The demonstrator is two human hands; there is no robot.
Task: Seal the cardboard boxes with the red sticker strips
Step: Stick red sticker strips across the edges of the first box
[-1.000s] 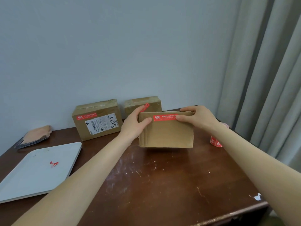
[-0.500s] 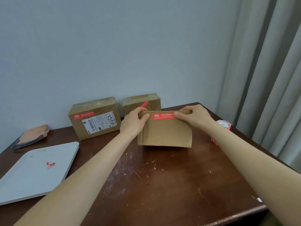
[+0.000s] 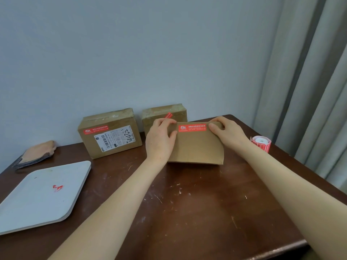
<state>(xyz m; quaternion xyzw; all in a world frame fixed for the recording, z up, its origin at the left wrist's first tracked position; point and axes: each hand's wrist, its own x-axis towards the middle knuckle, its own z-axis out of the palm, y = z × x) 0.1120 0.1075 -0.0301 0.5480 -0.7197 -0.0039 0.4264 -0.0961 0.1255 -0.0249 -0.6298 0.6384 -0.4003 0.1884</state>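
Box (image 3: 197, 145): mid-table toward far edge, standing on long side, broad face toward near side. Strip (image 3: 192, 127): red w/ white print, stuck level on that face just under top edge, between both hands. L hand (image 3: 160, 139): grips left end, fingers curled over top edge, thumb flat on near face just beside strip's left end. R hand (image 3: 228, 131): grips right top corner, fingers curled over top, thumb tip touching strip's right end.

Step judged: pressing strip down. To do well: brace w/ L hand, rub thumb from strip's middle outward, finish firm on both ends, chase out bubbles. Check that strip bridges flap seam; cannot tell from here. Avoid tipping box toward far side under pressure.

Materials: plain brown card, matte, near face slightly bowed, soft corners; prob. light. Strip thin, glossy. Table (image 3: 187, 203): dark wood, scuffed, pale scratches. Roll (image 3: 261, 143) of red strips just right of R wrist. Far left: labelled box (image 3: 109, 134) and third box (image 3: 164, 113), each w/ red strip, old tape on top. Near left: white tray (image 3: 37, 194), rounded corners.
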